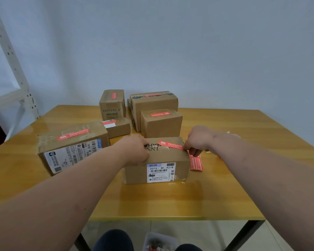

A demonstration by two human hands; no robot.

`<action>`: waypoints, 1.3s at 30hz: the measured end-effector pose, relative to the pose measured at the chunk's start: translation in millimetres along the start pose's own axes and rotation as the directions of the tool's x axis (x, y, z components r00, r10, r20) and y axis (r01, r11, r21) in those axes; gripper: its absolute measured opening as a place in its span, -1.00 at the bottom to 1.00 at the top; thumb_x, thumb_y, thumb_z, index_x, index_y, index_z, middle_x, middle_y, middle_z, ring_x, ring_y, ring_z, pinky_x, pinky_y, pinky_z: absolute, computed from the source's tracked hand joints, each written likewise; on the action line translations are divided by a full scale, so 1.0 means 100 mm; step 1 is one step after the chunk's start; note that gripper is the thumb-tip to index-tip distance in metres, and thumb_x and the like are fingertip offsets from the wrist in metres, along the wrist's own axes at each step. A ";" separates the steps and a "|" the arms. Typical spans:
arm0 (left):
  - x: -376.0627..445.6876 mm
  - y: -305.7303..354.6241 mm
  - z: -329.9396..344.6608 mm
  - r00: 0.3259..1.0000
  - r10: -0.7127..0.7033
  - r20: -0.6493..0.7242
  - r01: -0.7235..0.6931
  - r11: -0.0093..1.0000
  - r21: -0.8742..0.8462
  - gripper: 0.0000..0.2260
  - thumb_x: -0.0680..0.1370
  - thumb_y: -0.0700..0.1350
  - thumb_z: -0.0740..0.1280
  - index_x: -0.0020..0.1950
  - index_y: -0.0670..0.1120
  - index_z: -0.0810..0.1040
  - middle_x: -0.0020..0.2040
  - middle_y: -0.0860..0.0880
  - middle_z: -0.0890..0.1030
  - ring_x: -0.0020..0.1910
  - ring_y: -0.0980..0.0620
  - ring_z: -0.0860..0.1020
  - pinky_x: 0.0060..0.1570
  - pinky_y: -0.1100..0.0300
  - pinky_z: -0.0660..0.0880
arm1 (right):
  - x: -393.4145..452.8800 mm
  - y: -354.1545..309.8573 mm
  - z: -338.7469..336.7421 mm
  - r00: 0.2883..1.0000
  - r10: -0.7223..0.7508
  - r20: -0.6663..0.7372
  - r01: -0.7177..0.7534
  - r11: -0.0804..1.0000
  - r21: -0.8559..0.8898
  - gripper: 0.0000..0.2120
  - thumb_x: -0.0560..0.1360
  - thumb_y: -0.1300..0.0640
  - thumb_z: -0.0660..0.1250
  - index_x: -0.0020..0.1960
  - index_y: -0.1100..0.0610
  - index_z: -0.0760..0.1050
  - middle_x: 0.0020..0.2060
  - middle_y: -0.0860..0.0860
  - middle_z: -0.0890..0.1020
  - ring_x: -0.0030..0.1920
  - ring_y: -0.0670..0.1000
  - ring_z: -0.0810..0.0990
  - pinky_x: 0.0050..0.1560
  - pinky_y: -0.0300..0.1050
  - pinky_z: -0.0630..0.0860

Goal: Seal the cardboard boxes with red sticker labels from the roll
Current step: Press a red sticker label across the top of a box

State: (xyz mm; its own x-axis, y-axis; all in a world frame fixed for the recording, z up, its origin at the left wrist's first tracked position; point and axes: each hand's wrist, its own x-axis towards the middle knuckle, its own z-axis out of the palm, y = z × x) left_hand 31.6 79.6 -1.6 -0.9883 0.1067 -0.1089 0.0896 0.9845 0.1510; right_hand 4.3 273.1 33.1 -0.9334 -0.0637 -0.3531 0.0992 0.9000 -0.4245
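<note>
The wooden table (pixel 170 200) fills the middle of the view, its near edge running across below the forearms and its right edge slanting away toward the far wall. A broad bare strip lies along the near side, and the right side past the hands is mostly open. A pale metal shelving rack (pixel 13 69) stands at the far left, beside the table's left corner.

The large box (pixel 71 147) on the left sits near the left edge, a red label already across its top. Behind the hands, four more sealed boxes crowd the far middle: a wide one (pixel 153 105), a tall upright one (pixel 112 104), a medium one (pixel 161 124) and a small low one (pixel 117 126), closing off the far side.

The near box (pixel 158 163) stands at the centre, well back from the near edge, shipping label facing the viewer. The left hand (pixel 134 148) curls over its top left corner, holding it down. The right hand (pixel 198 140) pinches the end of the red sticker label (pixel 170 145) lying across the top, at the box's right edge. A strip of red labels (pixel 196 163) hangs below that hand, just right of the box. The roll itself is hidden behind the right wrist.
</note>
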 end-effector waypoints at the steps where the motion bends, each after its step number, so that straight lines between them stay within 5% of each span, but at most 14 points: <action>1: 0.01 0.00 0.01 1.000 -0.002 0.003 0.002 1.000 0.013 -0.65 0.62 -0.03 0.19 0.40 -0.04 0.44 0.33 -0.04 0.47 0.26 -0.03 0.46 0.15 0.14 0.42 | -0.01 -0.01 0.00 1.000 0.007 0.008 -0.007 1.000 0.001 -0.83 0.57 0.20 0.30 -0.19 0.22 0.48 -0.29 0.10 0.61 -0.38 0.00 0.58 -0.65 -0.42 0.27; 5: 0.01 0.00 0.03 1.000 0.000 0.000 0.000 1.000 0.028 -0.63 0.62 -0.02 0.18 0.42 -0.04 0.42 0.36 -0.03 0.46 0.29 -0.03 0.45 0.21 0.12 0.41 | -0.01 -0.03 0.01 0.999 0.037 0.037 -0.038 0.999 0.029 -0.86 0.57 0.16 0.31 0.01 0.24 0.54 -0.15 0.13 0.64 -0.34 0.02 0.59 -0.42 -0.25 0.35; 11: 0.02 -0.01 0.02 1.000 0.015 0.020 -0.016 0.998 0.068 -0.63 0.63 0.00 0.16 0.42 -0.03 0.42 0.37 -0.04 0.44 0.31 -0.05 0.43 0.24 0.08 0.40 | 0.02 -0.05 0.01 0.998 0.053 0.018 -0.054 0.997 0.053 -0.84 0.58 0.22 0.27 -0.18 0.19 0.46 -0.29 0.08 0.58 -0.35 0.01 0.56 -0.40 -0.26 0.36; 15: 0.04 -0.03 0.02 1.000 0.019 0.025 -0.021 0.997 0.081 -0.64 0.63 0.00 0.15 0.39 -0.04 0.45 0.36 -0.05 0.45 0.30 -0.05 0.44 0.25 0.07 0.40 | 0.06 -0.03 0.01 0.998 0.048 -0.028 -0.044 0.989 0.143 -0.87 0.52 0.22 0.25 -0.21 0.18 0.46 -0.32 0.09 0.59 -0.31 0.07 0.58 -0.19 -0.16 0.39; 19: 0.07 -0.04 0.03 0.999 0.012 0.035 -0.015 0.996 0.087 -0.65 0.62 0.01 0.17 0.37 -0.03 0.46 0.32 -0.04 0.49 0.26 -0.03 0.48 0.19 0.09 0.43 | 0.01 -0.03 -0.03 0.998 0.048 -0.030 -0.045 0.994 0.103 -0.87 0.56 0.18 0.27 -0.15 0.20 0.47 -0.29 0.07 0.55 -0.38 -0.01 0.54 -0.54 -0.37 0.32; 22: 0.07 -0.03 0.03 0.999 0.008 0.040 -0.011 0.996 0.085 -0.65 0.62 0.01 0.18 0.38 -0.03 0.46 0.31 -0.03 0.50 0.24 -0.03 0.49 0.17 0.11 0.44 | 0.02 -0.05 -0.01 0.999 0.045 0.010 -0.045 0.999 0.006 -0.90 0.56 0.16 0.31 -0.02 0.21 0.52 -0.23 0.10 0.61 -0.37 -0.01 0.56 -0.48 -0.30 0.32; 26: 0.07 -0.02 0.02 0.999 0.012 0.044 -0.016 0.994 0.104 -0.64 0.62 0.01 0.16 0.40 -0.04 0.44 0.33 -0.04 0.48 0.26 -0.04 0.47 0.21 0.08 0.44 | 0.08 -0.07 0.01 0.999 0.022 -0.030 -0.023 0.999 -0.041 -0.84 0.57 0.19 0.31 -0.18 0.21 0.48 -0.30 0.08 0.59 -0.39 -0.01 0.57 -0.47 -0.27 0.37; 31: 0.05 -0.02 -0.01 0.999 0.010 0.044 -0.015 0.995 0.100 -0.65 0.62 0.02 0.17 0.38 -0.04 0.46 0.32 -0.04 0.48 0.26 -0.03 0.47 0.21 0.09 0.44 | 0.12 -0.16 0.06 0.978 -0.153 -0.140 0.121 0.970 -0.212 -0.81 0.53 0.11 0.31 -0.21 0.18 0.49 -0.26 0.05 0.55 -0.24 0.03 0.54 -0.35 -0.20 0.40; 35: 0.06 -0.02 -0.03 0.999 -0.005 0.041 0.001 0.996 0.089 -0.64 0.61 0.03 0.22 0.37 -0.02 0.48 0.29 -0.03 0.50 0.23 -0.02 0.49 0.18 0.11 0.48 | 0.13 -0.28 0.21 0.950 -0.293 -0.111 0.263 0.938 -0.227 -0.81 0.49 -0.06 0.38 -0.07 0.07 0.53 -0.04 0.03 0.59 0.02 0.06 0.55 0.04 -0.04 0.50; 39: 0.08 -0.05 -0.05 0.999 -0.009 0.033 0.006 0.996 0.094 -0.63 0.58 0.06 0.26 0.35 0.00 0.51 0.26 -0.02 0.52 0.18 -0.03 0.51 0.16 0.06 0.51 | 0.20 -0.38 0.32 0.933 -0.336 -0.131 0.279 0.902 -0.330 -0.79 0.49 -0.15 0.34 -0.09 -0.03 0.47 -0.08 -0.07 0.56 0.04 0.03 0.50 0.20 0.08 0.34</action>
State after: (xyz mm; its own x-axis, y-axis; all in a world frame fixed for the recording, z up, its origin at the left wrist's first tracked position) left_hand 22.9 75.2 1.5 -0.9845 0.1020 -0.1428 0.0946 0.9939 0.0575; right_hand -7.2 224.0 15.1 -0.9490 -0.3056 -0.0773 -0.2846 0.9361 -0.2067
